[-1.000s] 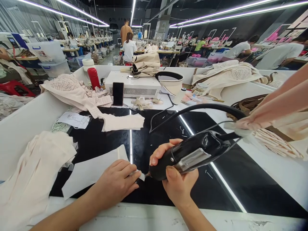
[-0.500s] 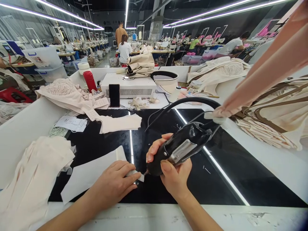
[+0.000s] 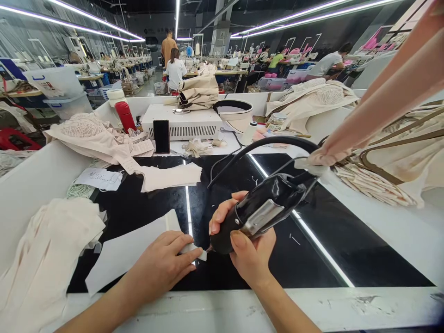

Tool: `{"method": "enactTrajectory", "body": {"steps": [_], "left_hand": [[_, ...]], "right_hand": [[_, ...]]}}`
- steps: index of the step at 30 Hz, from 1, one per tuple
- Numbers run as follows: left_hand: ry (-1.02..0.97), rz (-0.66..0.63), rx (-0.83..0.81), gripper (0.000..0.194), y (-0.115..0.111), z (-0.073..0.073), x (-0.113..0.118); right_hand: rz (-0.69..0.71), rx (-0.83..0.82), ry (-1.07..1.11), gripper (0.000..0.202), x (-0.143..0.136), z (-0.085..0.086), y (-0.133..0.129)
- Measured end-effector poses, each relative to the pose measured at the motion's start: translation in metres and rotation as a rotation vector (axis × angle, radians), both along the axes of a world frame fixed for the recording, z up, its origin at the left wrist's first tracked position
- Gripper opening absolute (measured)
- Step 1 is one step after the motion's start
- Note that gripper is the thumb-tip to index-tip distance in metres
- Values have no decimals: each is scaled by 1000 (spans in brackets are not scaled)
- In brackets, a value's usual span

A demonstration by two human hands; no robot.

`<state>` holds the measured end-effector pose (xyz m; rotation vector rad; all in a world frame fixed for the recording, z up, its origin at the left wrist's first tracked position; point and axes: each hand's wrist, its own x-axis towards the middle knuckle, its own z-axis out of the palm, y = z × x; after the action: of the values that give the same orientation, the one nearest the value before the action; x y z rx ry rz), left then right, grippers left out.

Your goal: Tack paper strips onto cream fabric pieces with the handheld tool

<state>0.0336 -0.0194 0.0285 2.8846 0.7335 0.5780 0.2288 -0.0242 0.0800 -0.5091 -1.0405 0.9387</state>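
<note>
My right hand (image 3: pixel 255 256) is wrapped round a black corded hand tool (image 3: pixel 262 215) with a metal plate on its side. The tool tilts down to the left, and its thin tip meets or nearly meets the end of a white fabric piece (image 3: pixel 128 247). On that fabric my left hand (image 3: pixel 169 259) lies flat, fingers stretched toward the tip, pressing it against the glossy black board (image 3: pixel 312 259). Part of the fabric is hidden under my left hand. A thick black cable (image 3: pixel 263 141) loops behind the tool, and a pink cloth strap (image 3: pixel 374 106) rises from its back end.
A cream cloth pile (image 3: pixel 52 245) lies at left, another cut piece (image 3: pixel 171 176) farther up the board. Behind stand a phone (image 3: pixel 161 136), a white vented box (image 3: pixel 183 122), a red bottle (image 3: pixel 125 116) and a visor (image 3: pixel 234 115). Garments (image 3: pixel 378 185) lie at right. People sit beyond.
The whole view has shifted slightly. Both hands, the tool and the fabric keep nearly the same positions relative to each other.
</note>
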Motion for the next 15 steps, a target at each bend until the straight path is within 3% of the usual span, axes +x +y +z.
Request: {"method": "enactTrajectory", "body": {"steps": [15], "left_hand": [[1,9,13,29,2,-2,-1]], "right_hand": [[-73,-14,-42,41,-2,-2,-1]]}}
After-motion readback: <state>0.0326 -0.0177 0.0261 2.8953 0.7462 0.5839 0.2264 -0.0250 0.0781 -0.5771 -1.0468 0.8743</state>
